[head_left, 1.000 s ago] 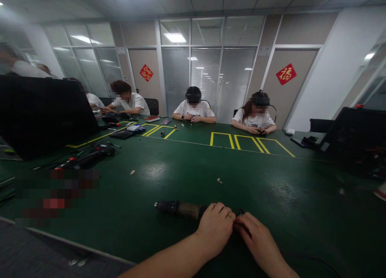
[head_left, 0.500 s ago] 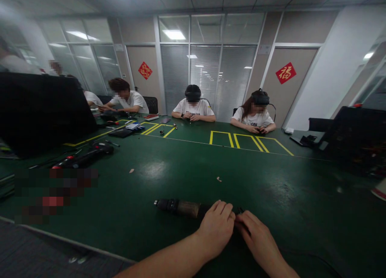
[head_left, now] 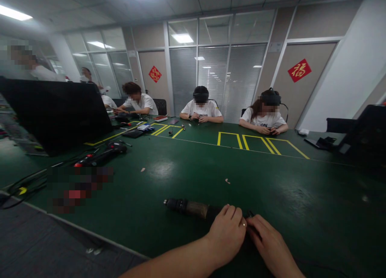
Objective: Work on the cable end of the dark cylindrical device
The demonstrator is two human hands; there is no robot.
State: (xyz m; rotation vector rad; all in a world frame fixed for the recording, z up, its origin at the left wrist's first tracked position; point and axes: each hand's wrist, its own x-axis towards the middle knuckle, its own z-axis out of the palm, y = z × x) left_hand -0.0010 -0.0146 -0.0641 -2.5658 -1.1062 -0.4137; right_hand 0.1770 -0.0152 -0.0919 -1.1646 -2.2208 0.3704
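A long, dark electric screwdriver (head_left: 196, 209) lies lengthwise near the front of the green table, its silver tip pointing left. My left hand (head_left: 228, 234) is wrapped over its rear part, fingers curled around the body. Close against it, my right hand (head_left: 267, 239) is closed at the tool's tail end. A small dark piece (head_left: 250, 214) shows by the right fingertips; what those fingers pinch is mostly hidden.
On the left lie another black-and-red power tool (head_left: 101, 154), cables (head_left: 24, 185) and a black monitor (head_left: 57, 113). Scraps (head_left: 227, 181) dot the green table (head_left: 187, 165). Two people with headsets (head_left: 201, 105) sit opposite; another dark monitor (head_left: 362, 129) stands right.
The whole view has shifted, with everything appearing a little farther right. My hands keep nearly the same position on the tool, and it has not visibly moved on the table.
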